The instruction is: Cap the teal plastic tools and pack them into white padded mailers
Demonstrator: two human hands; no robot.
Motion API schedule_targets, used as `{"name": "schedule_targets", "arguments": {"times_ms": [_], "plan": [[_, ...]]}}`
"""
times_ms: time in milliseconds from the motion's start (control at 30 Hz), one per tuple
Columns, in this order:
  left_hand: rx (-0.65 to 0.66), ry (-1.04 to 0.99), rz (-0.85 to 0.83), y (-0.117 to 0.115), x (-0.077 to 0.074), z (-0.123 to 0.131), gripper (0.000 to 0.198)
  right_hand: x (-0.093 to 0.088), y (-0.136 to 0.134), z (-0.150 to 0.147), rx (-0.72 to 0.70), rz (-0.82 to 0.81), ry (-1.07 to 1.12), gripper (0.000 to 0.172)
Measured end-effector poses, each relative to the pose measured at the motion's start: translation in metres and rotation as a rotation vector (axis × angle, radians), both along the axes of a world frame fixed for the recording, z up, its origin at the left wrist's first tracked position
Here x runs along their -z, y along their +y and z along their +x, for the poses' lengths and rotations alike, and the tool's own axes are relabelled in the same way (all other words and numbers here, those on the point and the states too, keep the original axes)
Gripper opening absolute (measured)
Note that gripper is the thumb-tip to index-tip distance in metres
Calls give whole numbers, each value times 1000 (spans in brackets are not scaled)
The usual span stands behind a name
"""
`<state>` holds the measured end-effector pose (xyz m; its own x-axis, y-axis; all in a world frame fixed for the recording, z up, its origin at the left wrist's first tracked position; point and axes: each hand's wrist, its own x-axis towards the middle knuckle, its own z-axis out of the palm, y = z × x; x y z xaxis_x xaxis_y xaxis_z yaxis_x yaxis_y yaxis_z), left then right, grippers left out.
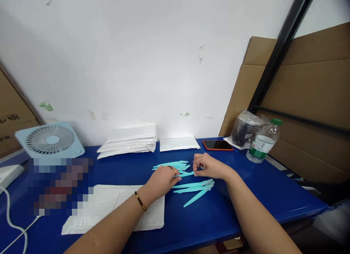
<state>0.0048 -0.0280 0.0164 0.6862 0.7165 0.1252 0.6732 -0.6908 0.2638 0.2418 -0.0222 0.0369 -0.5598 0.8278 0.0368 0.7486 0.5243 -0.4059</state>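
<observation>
Several thin turquoise plastic sticks lie scattered in the middle of the blue table. My left hand, with a ring and a dark bracelet, rests curled on the pile and pinches one end of a turquoise stick. My right hand is closed in a pinch on the other end of that same stick. More sticks lie just behind my left hand. A white padded mailer lies under my left wrist.
A stack of white mailers and a single one lie by the wall. A phone, a bagged dark object and a water bottle stand at right. A small fan and a white cable are at left. Cardboard leans at right.
</observation>
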Motion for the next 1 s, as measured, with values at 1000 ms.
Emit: {"name": "schedule_targets", "arguments": {"times_ms": [1000], "plan": [[-266, -51, 43, 19, -10, -28, 24, 2, 9, 50, 137, -165, 101, 28]]}}
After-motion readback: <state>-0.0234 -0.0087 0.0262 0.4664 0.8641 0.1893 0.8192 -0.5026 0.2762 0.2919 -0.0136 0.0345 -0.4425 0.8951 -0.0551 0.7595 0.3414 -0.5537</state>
